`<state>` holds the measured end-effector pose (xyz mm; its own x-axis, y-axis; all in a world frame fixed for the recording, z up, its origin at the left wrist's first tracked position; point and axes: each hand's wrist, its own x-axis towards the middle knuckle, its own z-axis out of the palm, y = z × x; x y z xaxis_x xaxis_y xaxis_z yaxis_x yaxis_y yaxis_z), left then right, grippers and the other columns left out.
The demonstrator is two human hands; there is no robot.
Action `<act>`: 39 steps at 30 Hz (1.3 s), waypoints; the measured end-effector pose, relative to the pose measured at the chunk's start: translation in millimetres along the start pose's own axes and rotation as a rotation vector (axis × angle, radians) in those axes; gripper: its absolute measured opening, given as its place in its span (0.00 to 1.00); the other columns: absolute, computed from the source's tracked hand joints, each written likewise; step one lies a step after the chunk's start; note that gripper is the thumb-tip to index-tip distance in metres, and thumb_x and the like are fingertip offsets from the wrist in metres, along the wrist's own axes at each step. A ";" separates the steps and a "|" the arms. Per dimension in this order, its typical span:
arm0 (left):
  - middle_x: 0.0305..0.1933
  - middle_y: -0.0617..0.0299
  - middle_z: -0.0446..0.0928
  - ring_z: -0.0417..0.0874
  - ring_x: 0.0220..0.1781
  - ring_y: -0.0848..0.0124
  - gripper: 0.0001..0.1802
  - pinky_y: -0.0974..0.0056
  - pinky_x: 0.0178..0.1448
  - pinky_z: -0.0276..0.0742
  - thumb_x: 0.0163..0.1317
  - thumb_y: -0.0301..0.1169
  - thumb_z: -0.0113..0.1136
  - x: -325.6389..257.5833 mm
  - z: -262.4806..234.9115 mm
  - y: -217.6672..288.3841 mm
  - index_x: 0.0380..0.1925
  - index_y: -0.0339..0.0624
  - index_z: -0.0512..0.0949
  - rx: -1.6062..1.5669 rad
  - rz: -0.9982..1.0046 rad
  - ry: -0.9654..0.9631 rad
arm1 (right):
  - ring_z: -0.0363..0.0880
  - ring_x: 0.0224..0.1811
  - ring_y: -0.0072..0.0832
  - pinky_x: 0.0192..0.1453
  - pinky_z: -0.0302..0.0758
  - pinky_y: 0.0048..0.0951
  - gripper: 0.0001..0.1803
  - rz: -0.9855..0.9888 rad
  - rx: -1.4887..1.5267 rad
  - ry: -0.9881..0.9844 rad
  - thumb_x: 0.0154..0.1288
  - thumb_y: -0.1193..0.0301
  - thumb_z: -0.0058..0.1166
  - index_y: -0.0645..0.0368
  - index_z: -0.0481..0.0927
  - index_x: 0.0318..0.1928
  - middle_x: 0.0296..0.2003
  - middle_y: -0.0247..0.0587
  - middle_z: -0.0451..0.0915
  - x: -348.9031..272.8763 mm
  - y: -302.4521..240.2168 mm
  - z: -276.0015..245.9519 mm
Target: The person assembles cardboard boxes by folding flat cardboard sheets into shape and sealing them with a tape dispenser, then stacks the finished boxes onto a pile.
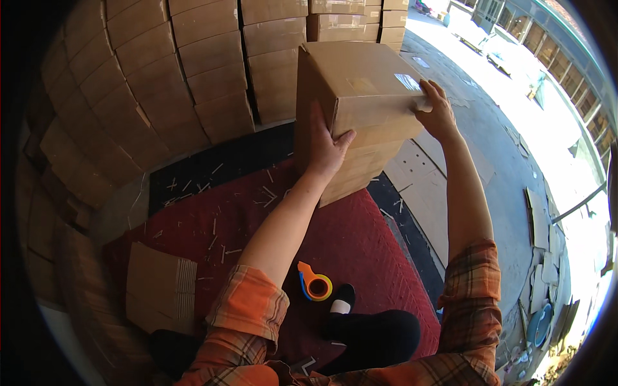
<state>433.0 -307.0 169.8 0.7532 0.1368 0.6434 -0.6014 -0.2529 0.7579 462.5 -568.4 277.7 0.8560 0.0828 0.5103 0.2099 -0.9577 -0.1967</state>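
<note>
A tall brown cardboard box [380,67] stands at the far end of the red mat, with shiny patches on its top near the right edge. My left hand [329,145] grips its near left corner, fingers along the left side and thumb on the near face. My right hand [439,112] is closed over the box's top right corner; a small pale bit shows by its fingertips, too blurred to name. On the mat between my arms lies an orange tape dispenser [308,278] with yellow and blue parts, beside my foot.
Stacked cardboard boxes [148,71] form a wall at the back and left. A flattened piece of cardboard [151,283] lies at the left of the red mat [386,276], among scattered paper strips. Cardboard scraps [537,219] and a blue basin [539,325] are on the right.
</note>
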 end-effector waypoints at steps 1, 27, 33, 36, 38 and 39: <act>0.74 0.36 0.53 0.55 0.76 0.48 0.54 0.56 0.78 0.49 0.53 0.28 0.72 3.0 0.0 -5.6 0.72 0.28 0.44 0.004 0.005 0.000 | 0.62 0.72 0.42 0.75 0.60 0.50 0.36 0.074 -0.114 0.046 0.57 0.73 0.62 0.48 0.69 0.68 0.69 0.41 0.66 0.6 -19.1 -1.0; 0.72 0.46 0.64 0.63 0.74 0.54 0.31 0.57 0.75 0.61 0.63 0.37 0.63 -96.0 -236.8 -28.8 0.64 0.38 0.70 0.517 -0.427 -0.606 | 0.51 0.78 0.42 0.72 0.49 0.69 0.32 -0.290 -0.153 -0.047 0.60 0.66 0.58 0.42 0.69 0.67 0.72 0.36 0.62 4.4 -167.2 22.3; 0.68 0.45 0.69 0.70 0.69 0.54 0.31 0.57 0.71 0.67 0.64 0.36 0.62 -210.2 -479.2 4.5 0.66 0.39 0.68 0.896 -0.967 -0.463 | 0.64 0.69 0.44 0.67 0.66 0.57 0.32 -0.150 -0.323 -0.013 0.62 0.69 0.56 0.36 0.68 0.67 0.67 0.37 0.67 1.1 -193.1 12.8; 0.68 0.43 0.68 0.69 0.70 0.54 0.33 0.57 0.72 0.66 0.65 0.37 0.61 -295.8 -574.4 8.8 0.68 0.39 0.66 0.763 -1.167 -0.267 | 0.71 0.63 0.47 0.66 0.71 0.42 0.36 -0.251 -0.277 0.061 0.58 0.79 0.51 0.35 0.68 0.67 0.64 0.39 0.71 15.6 -162.8 34.9; 0.68 0.43 0.68 0.69 0.70 0.54 0.34 0.58 0.72 0.65 0.65 0.38 0.61 -367.9 -621.0 19.6 0.68 0.38 0.65 0.840 -1.275 -0.078 | 0.69 0.64 0.48 0.68 0.69 0.44 0.40 -0.301 -0.181 0.092 0.53 0.84 0.47 0.40 0.68 0.68 0.62 0.41 0.72 10.6 -160.4 47.2; 0.73 0.44 0.61 0.62 0.74 0.52 0.39 0.54 0.73 0.64 0.63 0.39 0.63 -407.8 -645.4 26.8 0.71 0.38 0.59 0.880 -1.314 -0.042 | 0.67 0.66 0.48 0.69 0.67 0.45 0.41 -0.309 -0.144 0.074 0.52 0.85 0.46 0.43 0.67 0.69 0.63 0.42 0.72 12.7 -159.0 52.5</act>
<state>-62.2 248.6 -2.5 0.6186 0.6770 -0.3988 0.7746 -0.4403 0.4540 464.7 -400.6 271.5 0.7247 0.3594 0.5879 0.3801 -0.9201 0.0939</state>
